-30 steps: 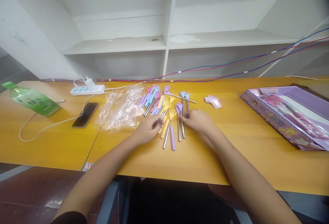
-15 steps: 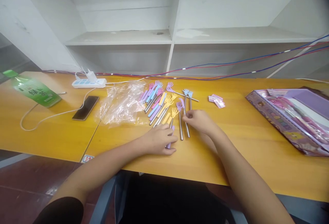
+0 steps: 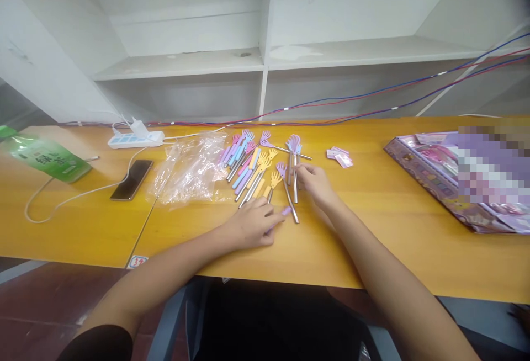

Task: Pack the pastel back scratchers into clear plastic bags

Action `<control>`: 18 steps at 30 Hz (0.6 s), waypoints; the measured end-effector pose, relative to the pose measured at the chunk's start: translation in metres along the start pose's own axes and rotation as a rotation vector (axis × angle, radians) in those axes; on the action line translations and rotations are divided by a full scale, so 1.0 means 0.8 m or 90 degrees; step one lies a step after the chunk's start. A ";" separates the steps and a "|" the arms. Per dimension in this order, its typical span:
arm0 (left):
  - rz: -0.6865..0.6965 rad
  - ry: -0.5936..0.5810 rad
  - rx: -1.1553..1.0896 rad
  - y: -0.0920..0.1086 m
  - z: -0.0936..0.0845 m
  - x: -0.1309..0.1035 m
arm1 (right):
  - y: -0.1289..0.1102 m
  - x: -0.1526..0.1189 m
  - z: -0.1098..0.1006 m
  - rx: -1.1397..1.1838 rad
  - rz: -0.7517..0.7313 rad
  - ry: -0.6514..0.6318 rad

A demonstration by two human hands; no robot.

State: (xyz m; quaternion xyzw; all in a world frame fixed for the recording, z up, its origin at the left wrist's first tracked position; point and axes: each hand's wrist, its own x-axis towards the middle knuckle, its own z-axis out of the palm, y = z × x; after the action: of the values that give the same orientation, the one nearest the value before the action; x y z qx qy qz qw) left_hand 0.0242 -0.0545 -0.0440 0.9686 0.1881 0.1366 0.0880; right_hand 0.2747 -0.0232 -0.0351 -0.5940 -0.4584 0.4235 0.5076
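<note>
Purple and slim, a handle (image 3: 286, 212) juts from your left hand (image 3: 252, 224), its fingers curled around it, mid-tabletop (image 3: 414, 239). Fingers of your right hand (image 3: 313, 182) pinch a purple-headed scratcher (image 3: 293, 142) by its rod. Leftward lies a cluster of scratchers (image 3: 243, 178), then crumpled clear wrap (image 3: 190, 170); a patterned box (image 3: 439, 184) sits far right.

Head-worn view from near the desk (image 3: 381, 195), forward and down.
</note>
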 end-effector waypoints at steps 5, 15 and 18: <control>-0.036 -0.042 0.021 0.007 -0.004 0.003 | -0.005 -0.003 0.002 0.130 0.020 -0.008; -0.112 -0.001 -0.109 -0.007 -0.021 0.000 | -0.003 0.002 0.003 0.311 0.025 -0.004; -0.186 0.067 -0.191 -0.033 -0.026 -0.001 | -0.007 0.001 -0.005 0.347 0.010 -0.016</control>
State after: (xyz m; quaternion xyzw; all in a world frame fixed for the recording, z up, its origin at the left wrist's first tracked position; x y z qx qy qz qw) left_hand 0.0087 -0.0283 -0.0304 0.8986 0.3083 0.1996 0.2402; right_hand 0.2782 -0.0233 -0.0294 -0.4340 -0.3290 0.5424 0.6397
